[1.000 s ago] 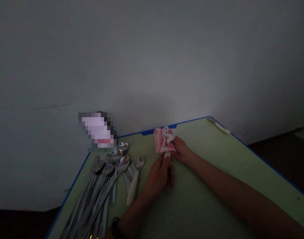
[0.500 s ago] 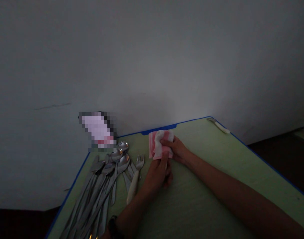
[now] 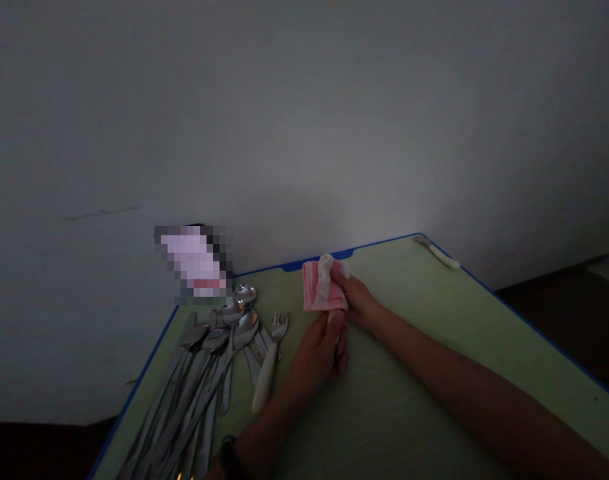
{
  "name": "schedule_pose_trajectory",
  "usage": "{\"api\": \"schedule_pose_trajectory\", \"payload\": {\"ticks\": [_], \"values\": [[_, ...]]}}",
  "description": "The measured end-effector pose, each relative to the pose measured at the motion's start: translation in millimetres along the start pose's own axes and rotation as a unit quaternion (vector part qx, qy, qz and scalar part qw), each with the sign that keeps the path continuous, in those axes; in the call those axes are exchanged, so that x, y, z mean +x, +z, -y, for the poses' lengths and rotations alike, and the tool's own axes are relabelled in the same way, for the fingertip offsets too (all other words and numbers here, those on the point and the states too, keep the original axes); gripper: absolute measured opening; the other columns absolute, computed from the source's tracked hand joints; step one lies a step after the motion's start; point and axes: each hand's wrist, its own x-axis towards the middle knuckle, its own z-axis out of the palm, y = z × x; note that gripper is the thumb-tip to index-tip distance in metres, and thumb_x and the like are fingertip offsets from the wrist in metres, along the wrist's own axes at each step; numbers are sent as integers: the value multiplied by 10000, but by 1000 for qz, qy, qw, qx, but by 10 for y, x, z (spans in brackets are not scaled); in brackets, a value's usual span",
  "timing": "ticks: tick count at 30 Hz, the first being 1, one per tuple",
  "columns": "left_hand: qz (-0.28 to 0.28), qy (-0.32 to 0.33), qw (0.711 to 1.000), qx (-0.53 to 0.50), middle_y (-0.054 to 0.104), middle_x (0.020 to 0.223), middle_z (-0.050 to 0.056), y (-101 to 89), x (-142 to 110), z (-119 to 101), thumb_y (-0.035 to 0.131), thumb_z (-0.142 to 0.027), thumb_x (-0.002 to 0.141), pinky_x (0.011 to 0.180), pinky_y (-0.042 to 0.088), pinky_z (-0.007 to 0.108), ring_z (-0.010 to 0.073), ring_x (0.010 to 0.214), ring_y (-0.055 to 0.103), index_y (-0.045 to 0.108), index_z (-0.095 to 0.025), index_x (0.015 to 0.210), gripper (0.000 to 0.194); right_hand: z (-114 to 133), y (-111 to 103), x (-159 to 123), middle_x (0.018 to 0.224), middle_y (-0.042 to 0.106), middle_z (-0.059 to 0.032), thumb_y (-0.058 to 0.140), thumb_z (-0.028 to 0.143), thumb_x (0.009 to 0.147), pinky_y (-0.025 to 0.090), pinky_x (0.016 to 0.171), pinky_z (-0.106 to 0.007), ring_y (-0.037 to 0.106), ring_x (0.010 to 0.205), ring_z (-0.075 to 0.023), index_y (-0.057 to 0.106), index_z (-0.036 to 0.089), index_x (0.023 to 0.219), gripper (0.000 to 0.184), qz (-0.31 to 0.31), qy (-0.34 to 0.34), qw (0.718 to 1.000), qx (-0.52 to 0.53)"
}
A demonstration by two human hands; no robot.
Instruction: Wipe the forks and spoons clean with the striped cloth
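A folded pink-and-white cloth (image 3: 314,290) is held above the table, a little right of the middle of the view. My right hand (image 3: 358,299) grips it from the right, thumb pressed over its front. Just beneath the cloth, my left hand (image 3: 315,347) is closed, its thumb up against the lower edge. Whatever the left fingers hold is hidden by the hand and the cloth. Left of that hand lies a fork with a pale handle (image 3: 265,379). A heap of metal spoons and other cutlery (image 3: 197,380) spreads farther left.
The green table (image 3: 399,407) has a blue edge and stands against a grey wall (image 3: 304,133). Another pale-handled utensil (image 3: 442,255) lies at the far right corner. A phone-like object with a blurred-out screen (image 3: 197,263) leans at the back left.
The cloth has bunched upward around my right thumb and tilted slightly. Both hands keep their hold; my left hand has shifted slightly right. The cutlery on the table stays put.
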Motion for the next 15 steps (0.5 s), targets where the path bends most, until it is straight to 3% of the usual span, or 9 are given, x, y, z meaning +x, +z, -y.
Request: {"api": "schedule_pose_trajectory", "payload": {"ticks": [7, 10, 15], "values": [[11, 55, 992, 110, 420, 439, -58, 25, -55, 11, 397, -475, 863, 405, 322, 209, 90, 376, 407, 434, -191, 662, 349, -9, -23, 36, 611, 637, -5, 576, 553, 725, 459, 577, -234, 558, 539, -114, 618, 144, 787, 416, -40, 23, 997, 58], [15, 45, 998, 40, 397, 444, -62, 26, -55, 27, 397, -483, 854, 387, 307, 206, 85, 368, 381, 430, -190, 663, 352, 14, 13, 16, 612, 635, -2, 544, 521, 771, 472, 582, -235, 563, 536, -114, 625, 151, 809, 381, -34, 38, 996, 78], [44, 20, 998, -49, 364, 455, -66, 13, -40, 74, 262, -460, 882, 347, 271, 194, 84, 351, 362, 446, -178, 724, 372, 68, 59, -16, 583, 628, 5, 462, 468, 847, 486, 546, -216, 563, 498, -100, 614, 160, 771, 352, -37, 39, 992, 115]]}}
